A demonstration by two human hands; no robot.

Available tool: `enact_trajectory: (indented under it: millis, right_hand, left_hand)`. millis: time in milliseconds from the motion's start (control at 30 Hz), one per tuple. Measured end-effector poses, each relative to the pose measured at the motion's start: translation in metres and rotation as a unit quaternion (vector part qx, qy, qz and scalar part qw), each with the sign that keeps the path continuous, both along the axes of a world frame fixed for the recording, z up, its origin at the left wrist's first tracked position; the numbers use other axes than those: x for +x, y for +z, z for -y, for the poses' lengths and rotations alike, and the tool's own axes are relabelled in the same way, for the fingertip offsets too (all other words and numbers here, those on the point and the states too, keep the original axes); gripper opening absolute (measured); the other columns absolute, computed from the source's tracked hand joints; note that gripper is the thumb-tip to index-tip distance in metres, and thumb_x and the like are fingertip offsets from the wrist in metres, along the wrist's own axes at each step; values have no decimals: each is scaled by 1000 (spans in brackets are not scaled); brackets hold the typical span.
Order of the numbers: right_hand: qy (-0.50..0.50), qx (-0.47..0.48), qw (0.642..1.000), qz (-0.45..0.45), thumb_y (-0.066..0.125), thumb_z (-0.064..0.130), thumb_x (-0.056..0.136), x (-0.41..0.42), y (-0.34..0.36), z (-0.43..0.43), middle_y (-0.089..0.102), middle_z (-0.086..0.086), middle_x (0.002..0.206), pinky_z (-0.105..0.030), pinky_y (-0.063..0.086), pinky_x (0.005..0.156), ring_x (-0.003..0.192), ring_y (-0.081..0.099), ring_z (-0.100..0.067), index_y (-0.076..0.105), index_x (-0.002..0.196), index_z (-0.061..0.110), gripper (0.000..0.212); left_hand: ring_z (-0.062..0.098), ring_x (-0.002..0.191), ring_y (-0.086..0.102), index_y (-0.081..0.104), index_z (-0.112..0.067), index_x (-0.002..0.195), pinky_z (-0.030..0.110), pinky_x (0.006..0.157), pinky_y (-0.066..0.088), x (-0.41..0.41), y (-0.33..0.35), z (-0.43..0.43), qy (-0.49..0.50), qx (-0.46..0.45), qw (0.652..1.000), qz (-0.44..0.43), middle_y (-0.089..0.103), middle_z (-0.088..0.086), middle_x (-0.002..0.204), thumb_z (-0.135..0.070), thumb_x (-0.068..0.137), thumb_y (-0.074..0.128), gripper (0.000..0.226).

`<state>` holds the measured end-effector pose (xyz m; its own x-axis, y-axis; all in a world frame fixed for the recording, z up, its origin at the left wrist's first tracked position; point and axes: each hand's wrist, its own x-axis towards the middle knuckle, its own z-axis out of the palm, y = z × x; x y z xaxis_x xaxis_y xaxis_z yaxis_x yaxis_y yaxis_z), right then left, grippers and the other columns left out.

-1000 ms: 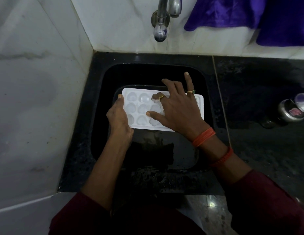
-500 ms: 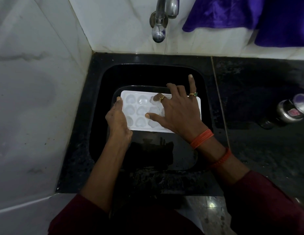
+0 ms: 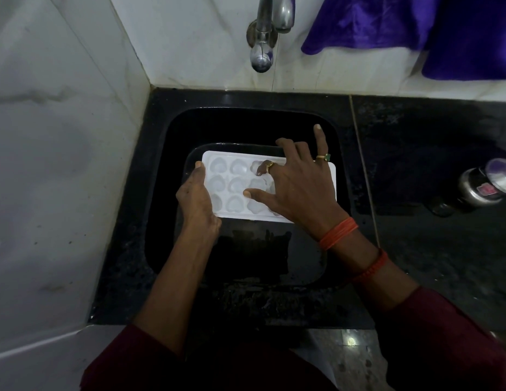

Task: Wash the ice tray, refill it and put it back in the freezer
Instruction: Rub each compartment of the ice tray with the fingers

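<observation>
Position of the ice tray and both hands is almost unchanged from half a second ago. It is white, with rows of heart-shaped hollows, and sits inside the black sink, below the tap. The left hand grips its left end, thumb on top. The right hand lies spread across its right half, forefinger bent into a hollow.

Glossy white plastic ice tray, polished black stone sink, shiny metal tap.
</observation>
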<state>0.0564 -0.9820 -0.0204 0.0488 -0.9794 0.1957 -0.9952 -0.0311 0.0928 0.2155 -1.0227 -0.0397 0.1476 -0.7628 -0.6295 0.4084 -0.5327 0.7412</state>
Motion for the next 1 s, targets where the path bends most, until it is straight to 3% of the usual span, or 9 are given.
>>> enact_trajectory:
  millis: [333,533,767,1000]
  right_hand:
    - [5,-31,999,28,62,75,77,0,0,2,60,-11,131,-58,6,120,119,56,-32,79,95,23,57]
    - [21,-27,999,37,57,73,81,2,-5,1,59,-12,131,-58,6,120,120,56,-32,77,103,27,55]
    - [36,-21,999,30,67,67,77,5,5,4,51,-11,141,-57,2,121,129,50,-30,71,113,30,51]
    - [84,19,996,-18,63,64,81,4,11,10,40,-15,151,-59,-3,121,137,40,-32,69,120,36,49]
  left_hand:
    - [31,89,78,73,-12,111,37,59,61,1,-8,3,-9,1,1000,6,79,10,104,-40,102,61,32]
    - [29,84,78,73,-12,107,34,54,59,4,-6,3,-9,3,1000,4,79,10,102,-39,102,61,31]
    - [31,91,77,74,-13,109,33,54,59,5,-8,6,-10,3,1000,14,78,10,105,-39,102,62,30]
    - [33,93,77,74,-10,112,42,65,64,7,-12,5,-13,-7,1000,2,78,11,106,-38,101,63,32]
